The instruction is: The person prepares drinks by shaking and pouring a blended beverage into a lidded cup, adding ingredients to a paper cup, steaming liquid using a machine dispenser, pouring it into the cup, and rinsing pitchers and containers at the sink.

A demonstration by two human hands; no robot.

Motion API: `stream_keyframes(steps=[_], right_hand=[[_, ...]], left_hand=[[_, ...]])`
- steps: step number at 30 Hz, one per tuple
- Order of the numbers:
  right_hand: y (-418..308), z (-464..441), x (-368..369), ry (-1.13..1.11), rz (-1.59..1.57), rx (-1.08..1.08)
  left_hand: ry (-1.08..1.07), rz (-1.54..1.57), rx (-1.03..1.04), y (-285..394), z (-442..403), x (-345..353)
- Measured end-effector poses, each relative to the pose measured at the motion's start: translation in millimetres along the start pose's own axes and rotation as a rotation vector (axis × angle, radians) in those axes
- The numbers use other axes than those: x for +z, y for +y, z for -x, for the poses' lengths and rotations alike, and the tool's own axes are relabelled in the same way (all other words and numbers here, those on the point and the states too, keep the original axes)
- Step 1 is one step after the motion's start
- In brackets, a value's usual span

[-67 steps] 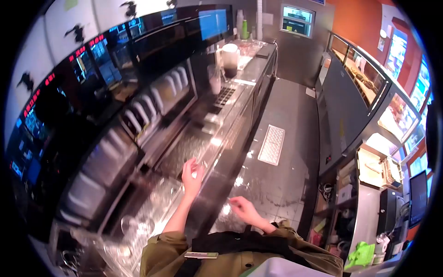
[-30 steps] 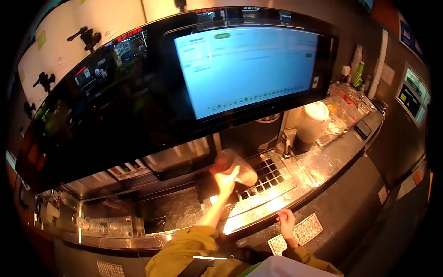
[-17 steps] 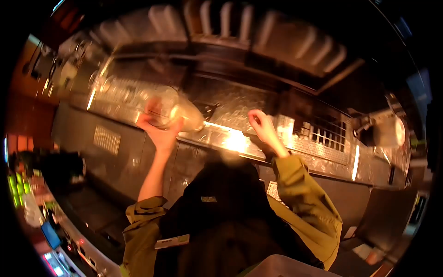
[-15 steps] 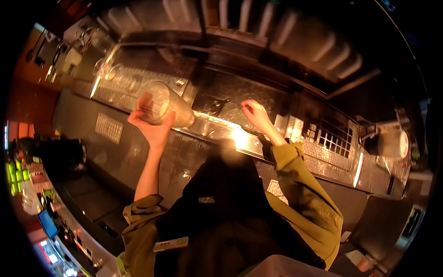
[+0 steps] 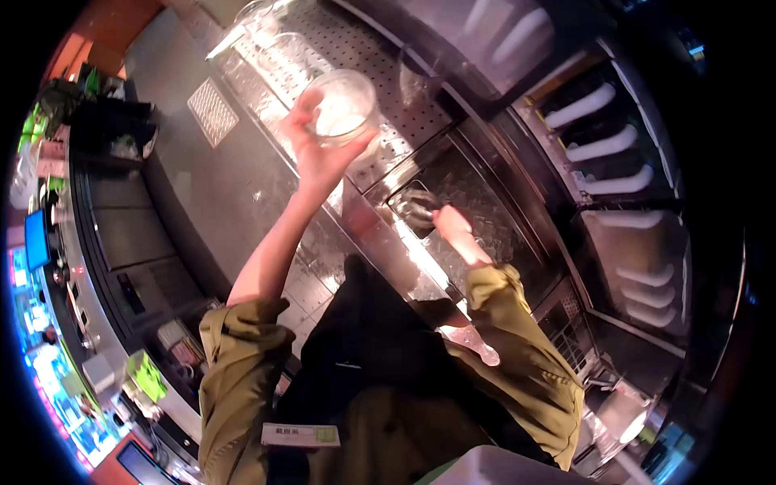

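Observation:
My left hand (image 5: 322, 158) is wrapped round a clear cup (image 5: 347, 103), whose round opening faces the camera. The cup is above the edge of a perforated metal drain tray (image 5: 396, 85). To the right and lower, my right hand (image 5: 454, 225) is closed on the handle of a shiny scoop (image 5: 415, 208). The scoop's blurred head is over a dark recess at the near end of a metal bin (image 5: 477, 190) with glistening, ice-like contents.
Lidded containers with white handles (image 5: 602, 145) line the right side. A pitcher (image 5: 622, 416) stands at the lower right. Glassware (image 5: 263, 28) lies at the top of the tray. The floor (image 5: 202, 174) and another counter (image 5: 97, 323) are on the left.
The view has turned, so the counter now runs steeply from upper left to lower right. My right hand, earlier over the bin with no scoop visible, has closed on the scoop. My left hand still holds the cup.

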State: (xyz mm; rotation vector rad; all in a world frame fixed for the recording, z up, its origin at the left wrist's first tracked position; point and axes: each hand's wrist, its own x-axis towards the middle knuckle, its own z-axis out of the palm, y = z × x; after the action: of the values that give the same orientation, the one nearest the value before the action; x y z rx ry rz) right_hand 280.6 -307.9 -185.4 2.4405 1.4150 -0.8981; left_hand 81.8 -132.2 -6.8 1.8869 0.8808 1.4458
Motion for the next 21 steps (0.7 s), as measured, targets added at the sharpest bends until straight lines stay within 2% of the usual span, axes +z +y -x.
stream_keyframes(steps=[1, 3, 4, 7, 8, 10, 12, 15, 16, 17, 19, 20, 21], right_hand=[[11.6, 6.1, -8.1, -0.006, -0.120, 0.067], [35.1, 32.8, -18.2, 0.184, -0.202, 0.223], [52.5, 42.3, -12.2, 0.214, -0.171, 0.286], [100.4, 56.0, 29.0, 0.444, 0.072, 0.374], [126.9, 41.9, 65.4, 0.475, 0.293, 0.275], [151.0, 21.0, 134.8, 0.492, 0.430, 0.153], [112.7, 50.6, 97.1, 0.443, 0.695, -0.182], [120.2, 42.2, 102.2, 0.243, 0.529, -0.282], [122.2, 35.2, 100.6, 0.019, 0.286, -0.119], [125.9, 33.0, 99.6, -0.104, 0.145, 0.007], [129.9, 39.6, 105.8, -0.133, 0.082, 0.056], [131.2, 43.5, 108.0, -0.128, 0.065, 0.060], [132.6, 48.7, 111.1, -0.127, 0.048, 0.069]], left_hand=[[-0.003, 0.037, 0.062, -1.0, -5.9, 5.5], [0.014, -0.151, 0.073, -5.9, -10.6, 14.2], [-0.015, -0.227, -0.032, -1.3, -15.3, 15.7], [0.018, -0.138, 0.008, -12.9, -20.4, 27.0], [0.005, -0.133, -0.078, -10.3, -19.4, 27.9], [0.002, -0.069, -0.065, -5.4, -18.1, 27.2], [0.024, -0.086, -0.004, 4.1, -18.5, 20.0], [-0.143, -0.317, 0.170, 36.5, -57.9, -11.9], [-0.384, -0.267, 0.271, 38.3, -82.0, -20.1], [-0.560, -0.370, 0.311, 36.1, -91.8, -20.1], [-0.887, -0.581, 0.386, 37.1, -112.4, -17.4], [-1.025, -0.547, 0.372, 31.4, -119.9, -14.4], [-1.027, -0.555, 0.323, 36.1, -121.7, -14.4]])
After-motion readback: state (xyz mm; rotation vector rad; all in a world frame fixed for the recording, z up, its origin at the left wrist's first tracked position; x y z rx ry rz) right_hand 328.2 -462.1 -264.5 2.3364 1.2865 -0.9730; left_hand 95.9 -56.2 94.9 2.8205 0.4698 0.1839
